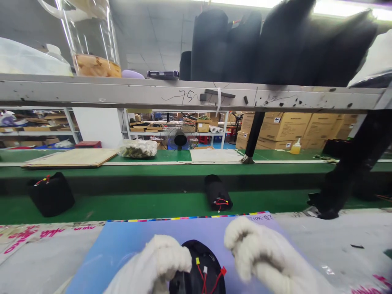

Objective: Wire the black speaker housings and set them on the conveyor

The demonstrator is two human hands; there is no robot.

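Steadying, seemingly: left hand (163, 255) gripped bottom-centre black piece (213, 263); right hand (254, 249) curled, hold unclear; red wires (218, 280) likely needed care next.

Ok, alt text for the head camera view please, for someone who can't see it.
A white-gloved left hand touches a black item with red wires on a blue sheet; the gloved right hand is curled nearby, apart from it. Behind, two more black wired items sit on a green surface.

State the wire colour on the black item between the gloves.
The wires are red, best seen in the head view.
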